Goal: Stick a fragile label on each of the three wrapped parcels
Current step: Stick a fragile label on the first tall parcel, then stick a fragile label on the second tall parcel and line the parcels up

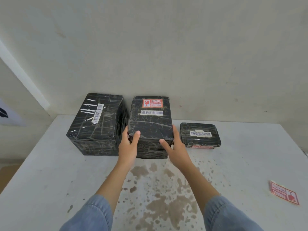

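Three black wrapped parcels stand in a row against the wall. The middle parcel (150, 124) carries a red fragile label (152, 103) on top, above a barcode sticker. My left hand (129, 145) grips its near left corner and my right hand (176, 147) grips its near right corner. The large left parcel (96, 124) shows only a barcode sticker on top. The small flat right parcel (200, 134) has a barcode on top and a red label (201, 147) on its front side. A loose red fragile label (284, 192) lies on the table at the right.
The white table (50, 172) has brown stains in the middle near me. A pale wall rises right behind the parcels. The table's left edge drops off to a floor at the far left.
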Demonstrator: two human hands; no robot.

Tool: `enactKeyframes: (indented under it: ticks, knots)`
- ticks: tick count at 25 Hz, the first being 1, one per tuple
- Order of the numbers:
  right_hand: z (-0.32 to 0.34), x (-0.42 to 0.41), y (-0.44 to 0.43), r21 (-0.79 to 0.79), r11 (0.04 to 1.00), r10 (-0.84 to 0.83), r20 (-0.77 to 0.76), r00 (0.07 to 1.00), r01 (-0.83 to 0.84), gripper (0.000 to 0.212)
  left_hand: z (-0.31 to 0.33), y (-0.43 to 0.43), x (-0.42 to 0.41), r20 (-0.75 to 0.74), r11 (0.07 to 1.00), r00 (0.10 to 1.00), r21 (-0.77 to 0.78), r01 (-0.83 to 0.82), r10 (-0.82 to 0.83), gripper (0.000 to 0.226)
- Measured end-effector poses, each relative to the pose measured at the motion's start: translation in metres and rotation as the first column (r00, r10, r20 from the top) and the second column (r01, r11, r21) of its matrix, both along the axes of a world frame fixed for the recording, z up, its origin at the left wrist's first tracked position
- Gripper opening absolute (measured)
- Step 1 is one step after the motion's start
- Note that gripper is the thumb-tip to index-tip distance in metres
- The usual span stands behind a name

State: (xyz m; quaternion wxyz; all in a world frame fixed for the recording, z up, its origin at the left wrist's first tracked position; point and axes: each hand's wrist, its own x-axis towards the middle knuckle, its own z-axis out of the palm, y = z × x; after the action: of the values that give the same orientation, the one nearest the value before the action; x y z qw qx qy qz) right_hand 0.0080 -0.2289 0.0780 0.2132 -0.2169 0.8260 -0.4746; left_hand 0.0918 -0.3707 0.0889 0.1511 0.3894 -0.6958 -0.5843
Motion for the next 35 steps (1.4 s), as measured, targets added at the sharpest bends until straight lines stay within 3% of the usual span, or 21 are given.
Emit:
enactKeyframes:
  ticks: [3,5,8,11,16,19,22,25,29,32,35]
  knots:
    - [-0.004,-0.007,0.001,-0.019,1.0,-0.013,-0.005,1.0,0.013,0.074,-0.005,0.003,-0.007,-0.007,0.996,0.999,-0.076,-0.053,0.053,0.063]
    - [-0.007,-0.009,0.008,-0.026,0.999,-0.03,0.0,1.0,0.03,0.071,-0.009,0.013,-0.009,-0.062,0.946,0.993,-0.301,-0.119,0.105,0.056]
    - [-0.015,-0.012,0.04,0.066,0.995,-0.075,-0.065,0.995,0.08,0.062,-0.016,0.05,-0.014,-0.062,0.737,0.998,-0.674,-0.042,0.0,0.043]
    - [-0.029,-0.018,0.108,0.235,0.959,-0.122,-0.172,0.977,0.161,0.045,-0.027,0.113,-0.02,0.034,0.555,0.977,-0.818,0.148,-0.211,0.035]
    - [-0.055,-0.038,0.261,0.258,0.876,-0.347,-0.25,0.904,0.408,0.027,-0.054,0.246,-0.041,0.266,0.614,0.835,-0.577,0.538,-0.481,0.033]
    - [-0.069,-0.053,0.334,0.263,0.802,-0.421,-0.389,0.819,0.537,0.022,-0.075,0.318,-0.063,0.316,0.679,0.765,-0.353,0.643,-0.561,0.036]
    - [-0.081,-0.066,0.383,0.291,0.726,-0.482,-0.431,0.763,0.623,0.026,-0.093,0.373,-0.085,0.298,0.766,0.769,-0.155,0.624,-0.566,0.045]
    - [-0.097,-0.075,0.41,0.36,0.689,-0.524,-0.351,0.776,0.629,0.036,-0.103,0.41,-0.108,0.3,0.793,0.778,-0.102,0.601,-0.552,0.058]
    - [-0.107,-0.087,0.416,0.362,0.721,-0.517,-0.289,0.806,0.591,0.045,-0.102,0.438,-0.137,0.282,0.858,0.836,-0.078,0.508,-0.47,0.057]
    - [-0.106,-0.095,0.414,0.308,0.768,-0.501,-0.258,0.826,0.562,0.045,-0.102,0.449,-0.15,0.277,0.943,0.908,-0.015,0.331,-0.315,0.051]
    - [-0.106,-0.1,0.415,0.273,0.792,-0.493,-0.241,0.836,0.546,0.043,-0.103,0.451,-0.16,0.345,0.978,0.915,0.042,0.206,-0.207,0.039]
